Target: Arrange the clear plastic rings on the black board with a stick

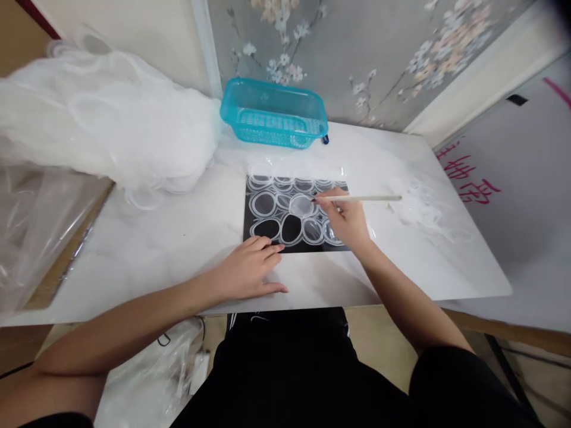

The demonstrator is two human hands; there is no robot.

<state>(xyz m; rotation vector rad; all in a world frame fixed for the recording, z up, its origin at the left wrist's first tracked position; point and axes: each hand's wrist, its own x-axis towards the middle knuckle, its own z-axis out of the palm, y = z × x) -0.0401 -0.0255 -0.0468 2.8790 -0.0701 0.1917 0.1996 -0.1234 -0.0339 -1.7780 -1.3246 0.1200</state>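
While the left hand [252, 267] lies palm down with its fingers stretched out and its thumb spread away from them, its fingertips rest on a black sheet [249, 244] at the seven o'clock part of its edge; that hand grips nothing. The right hand [345, 220] closes in a pinch, thumb and fingers together, around a slim pale stick [368, 198] with a dark tip (brush or pencil, the tip is too small to tell). The stick lies nearly level across the view, its tip pointing to nine o'clock and its free end to three.

The black sheet sits on the white counter [455, 267], straight ahead of the person at twelve o'clock, and bears rows of white oval outlines. Near its middle, just beside the stick's tip, lies a round translucent disc [301, 206]. Two ovals toward six and seven o'clock are plain black inside, while several others look paler.

Around the sheet, a turquoise plastic basket [274, 89] stands at twelve o'clock, with a small dark blue object [325, 139] by its corner. A heap of white sheer fabric [147, 119] spreads at ten o'clock, and a loose scatter of whitish translucent pieces [422, 205] lies at three.
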